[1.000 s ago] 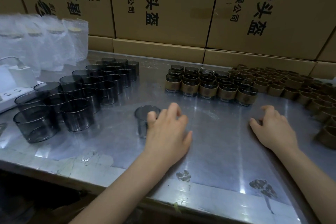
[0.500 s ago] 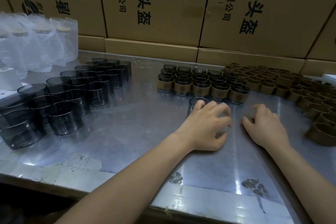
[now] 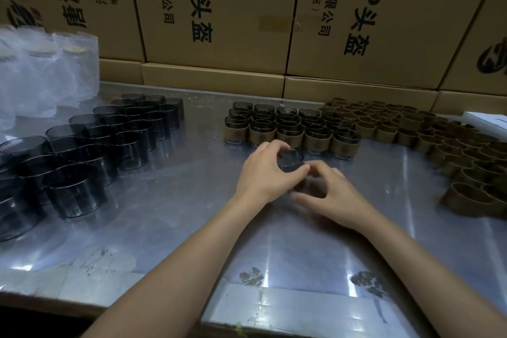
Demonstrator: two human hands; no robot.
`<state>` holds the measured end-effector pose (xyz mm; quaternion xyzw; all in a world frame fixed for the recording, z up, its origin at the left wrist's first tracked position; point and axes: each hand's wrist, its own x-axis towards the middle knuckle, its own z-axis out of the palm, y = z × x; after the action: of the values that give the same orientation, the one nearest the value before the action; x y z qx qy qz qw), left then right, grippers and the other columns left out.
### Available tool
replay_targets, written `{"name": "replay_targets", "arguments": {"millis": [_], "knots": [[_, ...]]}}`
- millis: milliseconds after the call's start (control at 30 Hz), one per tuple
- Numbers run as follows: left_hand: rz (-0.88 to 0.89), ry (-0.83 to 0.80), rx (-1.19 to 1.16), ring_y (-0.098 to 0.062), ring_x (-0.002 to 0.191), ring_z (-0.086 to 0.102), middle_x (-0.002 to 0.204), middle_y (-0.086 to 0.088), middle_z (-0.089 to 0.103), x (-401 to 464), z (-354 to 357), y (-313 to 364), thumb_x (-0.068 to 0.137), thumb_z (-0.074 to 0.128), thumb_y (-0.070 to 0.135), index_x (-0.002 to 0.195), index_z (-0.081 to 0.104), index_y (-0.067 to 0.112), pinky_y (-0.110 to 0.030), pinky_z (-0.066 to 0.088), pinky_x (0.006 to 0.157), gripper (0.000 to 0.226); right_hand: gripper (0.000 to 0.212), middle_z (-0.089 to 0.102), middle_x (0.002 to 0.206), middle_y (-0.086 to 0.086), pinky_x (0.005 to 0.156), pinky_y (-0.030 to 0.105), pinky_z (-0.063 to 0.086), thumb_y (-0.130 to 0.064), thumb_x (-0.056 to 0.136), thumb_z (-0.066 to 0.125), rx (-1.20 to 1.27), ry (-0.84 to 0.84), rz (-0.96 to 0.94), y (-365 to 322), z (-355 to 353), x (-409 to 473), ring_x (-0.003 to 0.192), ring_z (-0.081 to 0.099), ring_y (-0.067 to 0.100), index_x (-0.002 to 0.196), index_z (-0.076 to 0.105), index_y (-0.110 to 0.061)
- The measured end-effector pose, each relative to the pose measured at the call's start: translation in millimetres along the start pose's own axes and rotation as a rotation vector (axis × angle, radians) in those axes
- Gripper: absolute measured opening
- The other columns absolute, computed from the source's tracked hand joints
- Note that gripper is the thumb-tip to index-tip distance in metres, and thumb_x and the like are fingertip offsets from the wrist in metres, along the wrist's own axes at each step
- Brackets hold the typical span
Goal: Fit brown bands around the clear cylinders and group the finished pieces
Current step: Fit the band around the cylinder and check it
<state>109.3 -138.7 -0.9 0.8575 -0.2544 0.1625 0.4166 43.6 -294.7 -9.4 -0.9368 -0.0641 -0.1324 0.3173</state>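
Note:
Just in front of the banded row, my left hand [image 3: 263, 173] grips one clear cylinder [image 3: 289, 163] from the left. My right hand [image 3: 329, 195] meets it from the right, thumb and fingers curled round a dark brownish shape at the cylinder's lower side. The shape looks like a brown band [image 3: 308, 186] but is blurred. Finished cylinders with brown bands [image 3: 290, 133] stand in rows behind my hands. Bare smoky-clear cylinders [image 3: 109, 140] fill the left side. Loose brown bands [image 3: 439, 143] cover the right.
The work surface is a shiny metal table [image 3: 178, 214] with its front edge close to me. Stacked cardboard cartons [image 3: 219, 22] wall off the back. Bubble-wrapped items [image 3: 49, 77] stand at the far left. A white flat object [image 3: 488, 118] lies at the far right.
My left hand carried the clear cylinder from the left-centre of the table rightward to the banded row. My right hand lifted off the table and closed in against the cylinder.

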Motion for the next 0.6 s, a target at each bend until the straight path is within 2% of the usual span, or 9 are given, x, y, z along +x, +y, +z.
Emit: {"name": "replay_targets", "arguments": {"millis": [67, 167, 233, 267, 400, 500, 600], "knots": [[-0.13, -0.038, -0.24, -0.009, 0.1, 0.057, 0.105, 0.009, 0.061, 2.1, 1.2, 3.0, 0.08, 0.068, 0.053, 0.107, 0.058, 0.025, -0.028, 0.049, 0.082, 0.04, 0.06, 0.054, 0.115, -0.016, 0.079, 0.005, 0.039, -0.055, 0.069, 0.073, 0.116, 0.028, 0.024, -1.8, 0.1, -0.9, 0.107, 0.049, -0.008, 0.118, 0.041, -0.04], [-0.305, -0.172, -0.607, -0.023, 0.105, 0.062, 0.105, -0.004, 0.064, 3.6, 4.7, 5.9, 0.088, 0.064, 0.043, 0.104, 0.059, 0.012, -0.047, 0.052, 0.092, 0.035, 0.058, 0.059, 0.114, -0.014, 0.088, 0.019, 0.044, -0.039, 0.071, 0.079, 0.251, 0.151, 0.021, 1.2, -1.8, -0.5, 0.109, 0.056, -0.002, 0.119, 0.047, -0.03], [-0.297, -0.231, -0.7, -0.027, 0.105, 0.063, 0.099, -0.005, 0.065, 4.8, 4.6, 5.0, 0.093, 0.058, 0.039, 0.102, 0.06, 0.011, -0.045, 0.048, 0.095, 0.03, 0.056, 0.061, 0.113, -0.014, 0.086, 0.021, 0.044, -0.031, 0.071, 0.081, 0.314, 0.227, -0.004, -0.4, -2.5, -0.7, 0.108, 0.056, -0.002, 0.118, 0.05, -0.03], [-0.265, -0.251, -0.695, -0.025, 0.106, 0.062, 0.099, -0.003, 0.066, 4.9, 4.0, 3.8, 0.095, 0.054, 0.039, 0.103, 0.061, 0.012, -0.041, 0.046, 0.096, 0.029, 0.056, 0.061, 0.112, -0.014, 0.086, 0.021, 0.045, -0.028, 0.071, 0.081, 0.334, 0.261, -0.014, -1.3, -2.8, -1.1, 0.108, 0.056, -0.001, 0.118, 0.051, -0.03], [-0.137, -0.235, -0.565, -0.016, 0.117, 0.055, 0.12, -0.003, 0.063, 5.6, 4.9, -2.7, 0.101, 0.044, 0.027, 0.119, 0.06, 0.017, -0.032, 0.04, 0.102, 0.027, 0.053, 0.06, 0.117, -0.011, 0.091, 0.023, 0.046, -0.025, 0.076, 0.079, 0.322, 0.328, -0.027, -0.4, -5.6, -0.1, 0.112, 0.055, 0.004, 0.123, 0.054, -0.026], [-0.071, -0.205, -0.413, -0.013, 0.115, 0.055, 0.119, 0.002, 0.062, 5.0, 8.6, -5.5, 0.101, 0.042, 0.019, 0.121, 0.059, 0.02, -0.029, 0.043, 0.099, 0.026, 0.055, 0.057, 0.123, -0.004, 0.092, 0.024, 0.045, -0.027, 0.08, 0.075, 0.278, 0.309, 0.025, 2.8, -6.1, 1.1, 0.113, 0.054, 0.01, 0.131, 0.053, -0.022], [-0.061, -0.243, -0.296, -0.015, 0.11, 0.058, 0.114, 0.002, 0.064, 4.9, 11.5, -8.4, 0.1, 0.04, 0.017, 0.12, 0.061, 0.021, -0.03, 0.046, 0.092, 0.029, 0.06, 0.053, 0.124, -0.006, 0.089, 0.019, 0.038, -0.032, 0.082, 0.072, 0.195, 0.275, 0.083, 5.1, -3.8, 3.3, 0.113, 0.05, 0.008, 0.136, 0.048, -0.024]]}}
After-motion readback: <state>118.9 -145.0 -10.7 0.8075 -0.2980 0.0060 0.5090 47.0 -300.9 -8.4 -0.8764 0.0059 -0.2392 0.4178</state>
